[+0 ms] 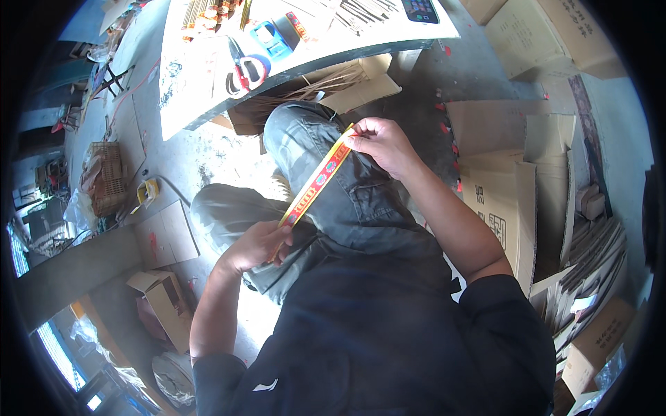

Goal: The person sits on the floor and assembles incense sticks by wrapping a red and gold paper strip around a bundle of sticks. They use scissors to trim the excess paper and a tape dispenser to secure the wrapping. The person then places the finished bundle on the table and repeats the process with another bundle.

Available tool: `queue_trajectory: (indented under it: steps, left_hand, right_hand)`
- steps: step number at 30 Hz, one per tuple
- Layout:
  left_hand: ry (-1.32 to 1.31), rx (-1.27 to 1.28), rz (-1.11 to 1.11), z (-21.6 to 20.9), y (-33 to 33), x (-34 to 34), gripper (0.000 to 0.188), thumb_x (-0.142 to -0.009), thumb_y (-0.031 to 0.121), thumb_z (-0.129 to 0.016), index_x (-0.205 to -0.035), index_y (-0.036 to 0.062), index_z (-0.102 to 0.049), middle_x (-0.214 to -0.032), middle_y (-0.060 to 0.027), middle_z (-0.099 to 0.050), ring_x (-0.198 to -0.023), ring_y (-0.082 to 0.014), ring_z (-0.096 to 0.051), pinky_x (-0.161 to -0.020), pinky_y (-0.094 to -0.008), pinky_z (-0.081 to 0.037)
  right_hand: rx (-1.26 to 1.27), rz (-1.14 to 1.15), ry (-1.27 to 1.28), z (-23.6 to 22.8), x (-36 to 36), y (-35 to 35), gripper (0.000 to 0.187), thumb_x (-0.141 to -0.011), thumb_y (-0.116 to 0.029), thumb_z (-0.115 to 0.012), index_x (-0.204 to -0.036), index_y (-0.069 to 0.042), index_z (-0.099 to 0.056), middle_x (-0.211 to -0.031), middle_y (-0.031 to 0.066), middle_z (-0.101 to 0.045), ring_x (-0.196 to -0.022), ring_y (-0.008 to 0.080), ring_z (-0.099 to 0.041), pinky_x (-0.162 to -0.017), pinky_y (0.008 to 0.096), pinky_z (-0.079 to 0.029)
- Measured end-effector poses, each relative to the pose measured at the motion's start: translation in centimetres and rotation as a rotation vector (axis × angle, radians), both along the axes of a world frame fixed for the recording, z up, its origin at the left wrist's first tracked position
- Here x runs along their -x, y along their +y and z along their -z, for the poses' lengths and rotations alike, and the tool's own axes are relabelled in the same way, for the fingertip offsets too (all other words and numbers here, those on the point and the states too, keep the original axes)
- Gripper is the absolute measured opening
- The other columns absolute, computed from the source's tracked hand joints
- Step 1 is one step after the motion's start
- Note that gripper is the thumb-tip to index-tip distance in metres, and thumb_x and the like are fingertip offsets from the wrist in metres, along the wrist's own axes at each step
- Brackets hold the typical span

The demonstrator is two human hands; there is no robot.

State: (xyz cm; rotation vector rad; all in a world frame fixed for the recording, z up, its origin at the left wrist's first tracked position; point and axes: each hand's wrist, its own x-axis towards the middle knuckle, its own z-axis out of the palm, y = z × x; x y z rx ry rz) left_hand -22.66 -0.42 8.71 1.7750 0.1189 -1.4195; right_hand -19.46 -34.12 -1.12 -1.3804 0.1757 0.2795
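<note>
Between my two hands a long, narrow red-and-yellow printed strip [319, 182] stretches at a slant above my lap. My left hand [260, 246] has its fingers closed on the lower end. At the upper end, my right hand [381, 144] pinches the strip between thumb and fingers. On the white tabletop [191, 97] ahead lie scissors [243, 78] with red-and-white handles. A blue plastic tool [272, 40], perhaps a tape dispenser, sits beside them. Farther back are bundles of thin sticks [209, 15] with red-and-yellow bands, and loose thin sticks [368, 12].
A phone [420, 10] lies near the table's right corner. Below the table edge, an open carton [371, 89] holds long brown sticks. Large cardboard boxes [496, 201] stand at my right, near stacked flat cardboard [586, 267]. At left are a wicker basket [104, 179] and a small carton [161, 305].
</note>
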Motion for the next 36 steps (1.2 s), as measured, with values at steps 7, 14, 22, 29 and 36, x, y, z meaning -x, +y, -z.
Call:
queue_trajectory:
  steps: [7,14,22,29,36]
  left_hand:
    - [-0.026,0.008,-0.036,0.7,0.4,0.3,0.04,-0.11,0.037,-0.055,-0.093,0.0027,-0.067,-0.07,-0.003,-0.064,-0.06,-0.0118,-0.063,-0.055,-0.026,-0.047]
    - [-0.07,0.008,-0.052,0.7,1.0,0.7,0.036,-0.11,0.036,-0.056,-0.101,0.0026,-0.067,-0.076,-0.004,-0.065,-0.062,-0.0112,-0.062,-0.058,-0.0253,-0.051]
    - [-0.01,0.191,-0.409,0.5,4.1,1.4,0.051,-0.112,0.046,-0.047,-0.128,0.0003,-0.063,-0.103,-0.0095,-0.073,-0.086,-0.0171,-0.072,-0.074,-0.0302,-0.06]
    - [-0.005,0.444,-0.759,0.3,5.7,3.7,0.044,-0.11,0.031,-0.056,-0.128,-0.0099,-0.06,-0.113,-0.0129,-0.069,-0.091,-0.0212,-0.074,-0.079,-0.0294,-0.063]
    - [-0.302,0.381,-0.805,1.7,4.6,5.6,0.022,-0.101,0.006,-0.07,-0.118,-0.0055,-0.066,-0.102,-0.009,-0.074,-0.086,-0.0108,-0.072,-0.073,-0.0223,-0.058]
  right_hand:
    - [0.087,0.027,-0.023,0.0,0.0,-0.5,0.009,-0.097,-0.008,-0.073,-0.1,0.0,-0.069,-0.092,0.0019,-0.072,-0.083,0.0045,-0.063,-0.073,0.0227,-0.05]
    - [0.131,0.029,-0.027,-0.1,0.1,-1.0,0.009,-0.097,-0.008,-0.072,-0.1,0.0,-0.067,-0.093,0.0029,-0.072,-0.084,0.0049,-0.063,-0.075,0.0229,-0.051]
    - [-0.092,0.162,-0.011,0.1,0.5,-0.2,0.047,-0.094,-0.005,-0.076,-0.138,0.002,-0.06,-0.109,0.012,-0.075,-0.096,0.0112,-0.069,-0.086,0.0258,-0.055]
    - [-0.032,0.103,0.031,-0.1,0.5,-0.8,0.03,-0.099,-0.007,-0.071,-0.126,0.003,-0.066,-0.112,0.0078,-0.072,-0.097,0.0118,-0.068,-0.083,0.026,-0.054]
    - [0.035,0.056,0.056,-1.3,0.3,-0.3,0.019,-0.099,-0.013,-0.073,-0.116,-0.004,-0.07,-0.106,0.0029,-0.071,-0.091,0.01,-0.064,-0.079,0.0259,-0.051]
